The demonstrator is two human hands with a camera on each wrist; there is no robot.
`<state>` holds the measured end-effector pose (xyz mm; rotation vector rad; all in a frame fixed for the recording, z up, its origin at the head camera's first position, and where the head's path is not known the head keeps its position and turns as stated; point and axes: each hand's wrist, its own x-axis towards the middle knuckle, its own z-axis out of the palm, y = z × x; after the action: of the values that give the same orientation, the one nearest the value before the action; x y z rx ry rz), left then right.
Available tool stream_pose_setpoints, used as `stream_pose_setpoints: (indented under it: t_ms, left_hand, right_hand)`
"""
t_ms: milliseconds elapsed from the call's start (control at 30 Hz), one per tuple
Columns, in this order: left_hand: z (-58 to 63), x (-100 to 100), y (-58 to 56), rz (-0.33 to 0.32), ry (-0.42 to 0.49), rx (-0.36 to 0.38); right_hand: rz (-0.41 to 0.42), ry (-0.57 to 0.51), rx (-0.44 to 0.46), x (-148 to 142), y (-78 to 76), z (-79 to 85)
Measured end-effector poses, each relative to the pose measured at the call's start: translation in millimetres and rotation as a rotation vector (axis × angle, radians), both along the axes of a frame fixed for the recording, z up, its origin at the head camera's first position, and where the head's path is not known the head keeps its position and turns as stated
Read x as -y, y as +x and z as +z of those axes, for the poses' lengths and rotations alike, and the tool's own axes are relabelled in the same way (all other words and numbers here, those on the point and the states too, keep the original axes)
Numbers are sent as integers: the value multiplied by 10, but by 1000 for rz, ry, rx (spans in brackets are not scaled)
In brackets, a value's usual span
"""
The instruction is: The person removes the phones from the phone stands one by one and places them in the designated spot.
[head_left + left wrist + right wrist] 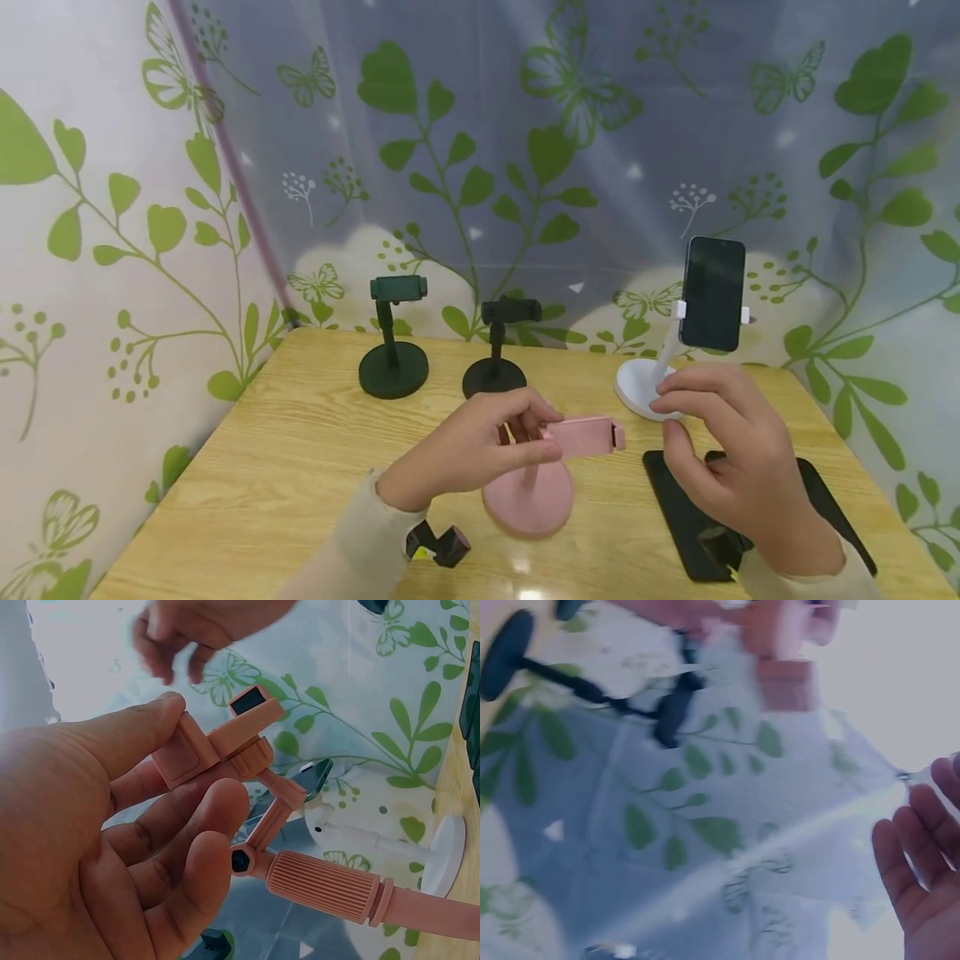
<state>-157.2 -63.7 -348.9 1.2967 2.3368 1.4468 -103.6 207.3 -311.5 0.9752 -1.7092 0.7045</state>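
Note:
A pink phone stand (528,497) with a round base stands on the table. My left hand (480,442) pinches the left end of its clamp head (585,437) between thumb and fingers. In the left wrist view the thumb (142,731) lies along the clamp's end, and the ribbed pink stem (322,889) runs down to the right. My right hand (731,458) hovers to the right of the stand, fingers loosely bent, holding nothing. Below it lie dark phones (675,508), partly hidden by the hand.
At the back stand a dark green phone stand (393,371) and a black phone stand (495,375). A white phone stand (637,387) at the right back carries a dark phone (712,293). Leaf-patterned curtains (465,167) enclose the wooden table (300,450).

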Motion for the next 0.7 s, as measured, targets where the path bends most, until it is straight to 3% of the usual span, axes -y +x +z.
stream_pose_setpoints:
  t_ms: [100,200,433,700]
  left_hand:
    - [-2,10,-1,5,-5,-12]
    - [-13,6,4,-2,-5,-28]
    - [-36,-51,19,-23,-22,-25]
    - [-22,-11,19,58,-100,-70]
  right_hand:
    - [54,-1,-38,107,44,49]
    - [79,34,-18,132,82,8]
    - [-86,227,129,5,141,-144]
    - [-139,174,113,-29,88,-118]
